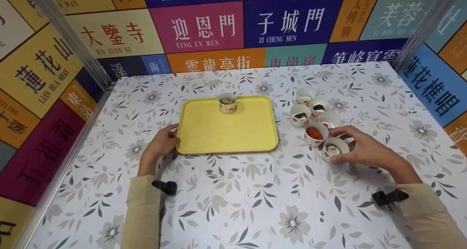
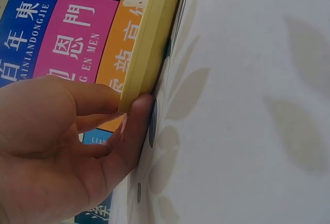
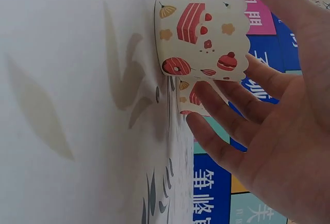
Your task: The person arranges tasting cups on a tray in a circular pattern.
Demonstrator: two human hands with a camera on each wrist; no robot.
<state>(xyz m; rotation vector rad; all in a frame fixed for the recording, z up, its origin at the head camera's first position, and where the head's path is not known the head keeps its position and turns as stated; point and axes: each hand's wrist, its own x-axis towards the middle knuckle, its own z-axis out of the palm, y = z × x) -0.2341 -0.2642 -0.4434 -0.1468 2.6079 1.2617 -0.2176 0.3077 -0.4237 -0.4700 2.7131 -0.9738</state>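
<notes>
A yellow rectangular tray [image 1: 226, 132] lies on the patterned tablecloth, its left edge near the front corner pinched by my left hand [image 1: 163, 141]. In the left wrist view, the thumb sits above the tray's edge and fingers below. One paper baking cup [image 1: 228, 105] with food inside stands at the tray's back edge. My right hand [image 1: 366, 148] is around the nearest paper cup [image 1: 330, 156] of a cluster right of the tray, its thumb on the front and its fingers at the far side. Pale food lies in this cup; in the right wrist view, its side [image 3: 211, 35] shows printed cakes.
Beside the held cup is a paper cup with orange-red filling [image 1: 314, 133]. Several more cups stand close behind, among them one with dark-topped food [image 1: 300, 117]. Colourful panels with lettering [image 1: 199, 26] wall the table's back and sides.
</notes>
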